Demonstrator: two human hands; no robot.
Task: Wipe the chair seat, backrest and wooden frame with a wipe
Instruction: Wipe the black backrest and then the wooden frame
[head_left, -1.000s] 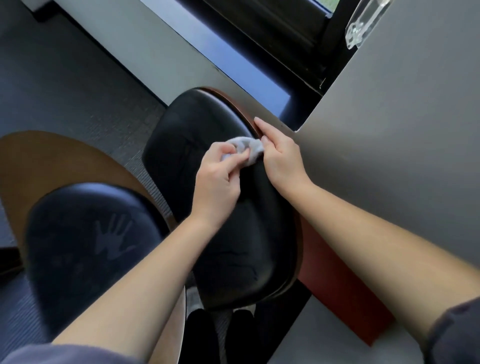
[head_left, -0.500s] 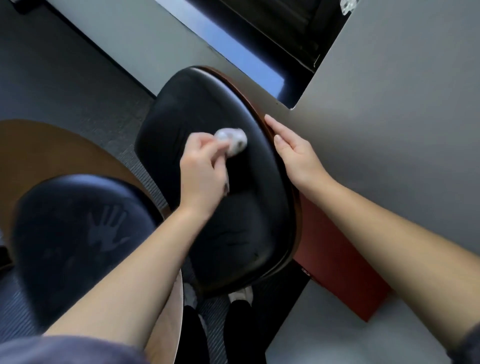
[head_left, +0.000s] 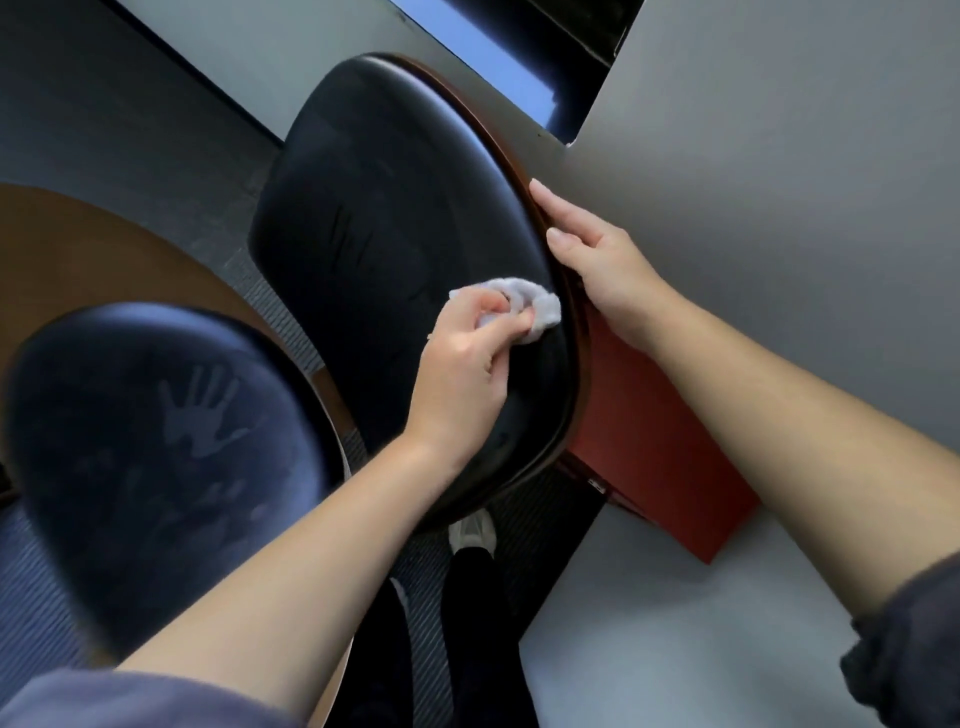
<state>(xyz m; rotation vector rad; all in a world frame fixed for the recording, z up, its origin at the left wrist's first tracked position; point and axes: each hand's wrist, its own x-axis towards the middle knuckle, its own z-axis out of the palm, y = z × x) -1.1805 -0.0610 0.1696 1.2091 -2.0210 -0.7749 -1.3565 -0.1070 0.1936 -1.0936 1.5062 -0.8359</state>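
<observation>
- Far to the left of both hands lies a dusty dark cushion (head_left: 156, 441) with a pale handprint on it. A brown wooden shell (head_left: 78, 249) curves out behind its upper edge.
- Between that cushion and the left hand there is a narrow strip of striped carpet (head_left: 291, 322), little more than a gap.
- The left hand (head_left: 462, 369) is curled around a crumpled white wipe (head_left: 530, 304), pinching it between thumb and fingers. It presses the wipe onto the black padded chair panel (head_left: 395, 223).
- The wipe sits on the panel's right-hand side, just inside the edge and close to the right hand. Most of the padding, up and left of the left hand, is uncovered.
- Below the left wrist, under the panel's lower edge, a white shoe (head_left: 472, 530) and dark trouser legs (head_left: 467, 623) show.
- The wooden frame (head_left: 579, 374) runs as a thin dark-brown band around the panel's right edge, between the two hands.
- The right hand (head_left: 602, 270) holds nothing. Its fingers lie straight along the frame's outer edge, and the thumb touches the rim.
- Under the right wrist a red-brown flat panel (head_left: 654, 447) lies against the frame.
- To the right of the right hand, a plain grey surface (head_left: 779, 182) comes right up to the chair's edge, leaving that side tight.
</observation>
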